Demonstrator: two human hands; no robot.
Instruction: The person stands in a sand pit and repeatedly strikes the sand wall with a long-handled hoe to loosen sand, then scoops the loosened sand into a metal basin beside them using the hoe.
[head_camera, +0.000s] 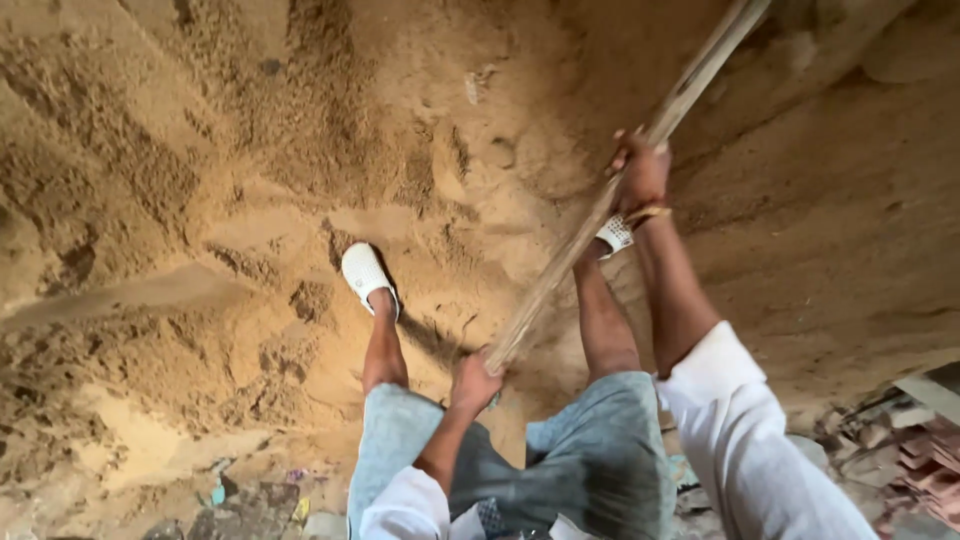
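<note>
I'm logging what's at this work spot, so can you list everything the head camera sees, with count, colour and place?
Sand heap: one, tan, fills left and centre.
Wooden handle: one, pale brown, slants from top right to centre; its working end is out of view.
Rubble: several pieces, reddish-grey, lower right.
Debris: few bits, dark and coloured, bottom left.
White shoes: two, on the sand.
Left hand: grips the handle's lower end.
Right hand: grips it higher.

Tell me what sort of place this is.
Probably a building site or sand yard: a big heap of loose tan sand, broken reddish bricks and rubble, and both hands, left hand and right hand, gripping a long wooden tool handle.
</note>
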